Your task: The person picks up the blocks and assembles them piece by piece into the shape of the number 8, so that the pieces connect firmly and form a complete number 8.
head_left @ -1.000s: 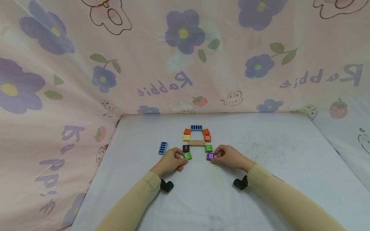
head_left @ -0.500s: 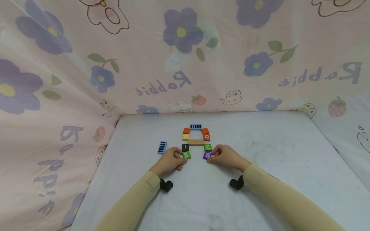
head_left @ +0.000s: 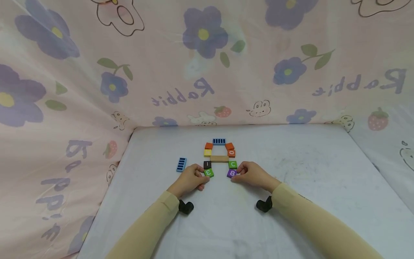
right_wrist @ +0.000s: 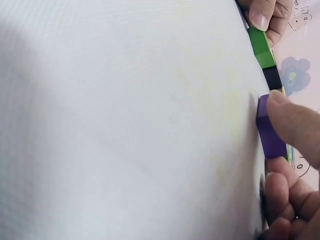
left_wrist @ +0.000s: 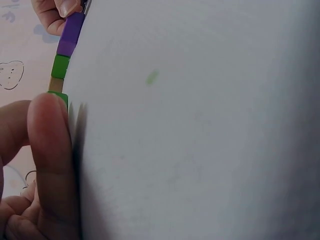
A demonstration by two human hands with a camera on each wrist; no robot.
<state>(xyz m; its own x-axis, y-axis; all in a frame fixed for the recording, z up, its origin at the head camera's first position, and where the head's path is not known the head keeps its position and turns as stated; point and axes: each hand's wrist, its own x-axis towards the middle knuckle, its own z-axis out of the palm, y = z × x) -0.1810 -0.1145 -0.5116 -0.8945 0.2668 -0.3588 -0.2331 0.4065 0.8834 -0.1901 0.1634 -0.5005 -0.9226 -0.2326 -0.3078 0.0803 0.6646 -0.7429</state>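
In the head view, my left hand [head_left: 190,178] pinches a green number block [head_left: 208,173] marked 3 between thumb and fingers. It lies slightly turned, just below a black block [head_left: 207,165] marked 1. On the other side, my right hand [head_left: 255,176] holds a purple number block [head_left: 231,173] marked 8 by its outer side, right below a green block [head_left: 233,164] marked C. In the right wrist view the thumb [right_wrist: 290,117] presses on the purple block [right_wrist: 272,132]. The left thumb [left_wrist: 49,130] covers most of the green block in the left wrist view.
A wooden bar [head_left: 219,159] spans between the two columns. Above it stand a yellow block [head_left: 207,153], an orange block [head_left: 231,153] marked 0, two plain orange blocks and a blue slotted block [head_left: 219,141] on top. A second blue slotted block [head_left: 181,164] lies left on the white table [head_left: 310,201].
My right hand has shifted a little to the left, bringing the purple block closer under the green C block. The left hand stays on the green 3 block, almost unmoved.
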